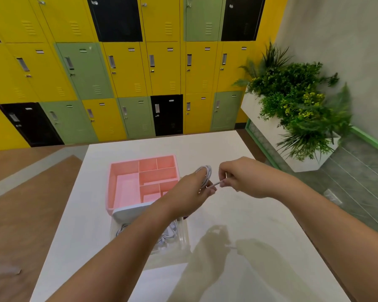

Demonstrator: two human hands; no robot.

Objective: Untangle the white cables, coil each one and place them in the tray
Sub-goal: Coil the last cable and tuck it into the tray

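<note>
a coiled white cable [208, 171] is held in the air above the tabletop [260, 225] by the left hand [189, 189], just past the right edge of the pink tray [111, 188]. the left fingers [206, 192] are curled round the loops, so the coil is gripped near its lower side. the loose end [215, 183] of the same cable is pinched between the thumb and forefinger of the right hand [243, 179], whose other fingers are loosely curled; the two hands are close together, joined by a short straight stretch of cable. the tray, divided into several compartments, is set on the tabletop beyond the left wrist, and no cable is seen in the parts of it that show. nearer the person, a clear box [183, 238] is partly hidden under the left forearm, with other white cables [169, 234] lying loose inside it. a pale lid [129, 211] is propped between the box and the tray. coloured lockers [127, 70] are seen behind the tabletop and a planter [292, 101] to the right.
</note>
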